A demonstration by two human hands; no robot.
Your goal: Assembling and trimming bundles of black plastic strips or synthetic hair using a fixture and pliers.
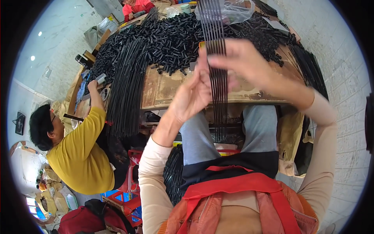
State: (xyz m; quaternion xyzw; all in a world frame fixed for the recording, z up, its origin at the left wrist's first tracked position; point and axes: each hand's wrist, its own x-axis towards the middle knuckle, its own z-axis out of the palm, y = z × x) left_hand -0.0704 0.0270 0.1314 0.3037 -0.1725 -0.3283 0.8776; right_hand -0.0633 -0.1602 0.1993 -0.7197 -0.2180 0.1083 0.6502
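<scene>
A flat bundle of thin black rods (pixel 219 105) stands upright in front of me, fanned side by side, its upper part over the table and its lower end between my knees. My left hand (pixel 191 91) is closed round the bundle at mid-length, some fingertips showing past its right side. My right hand (pixel 245 58) is at the bundle just above, thumb reaching across the rods. Motion smears its fingers, so their grip on the rods is unclear. Behind both hands spreads a large heap of short black tubular pieces (pixel 171 43) on the wooden table (pixel 159 91).
Long black rods (pixel 126 85) hang over the table edge at left, more rods (pixel 309 68) at right. A clear plastic bag (pixel 237 13) rests on the heap. A person in a yellow top (pixel 83 156) works at left; another in red (pixel 136 7) is across the table.
</scene>
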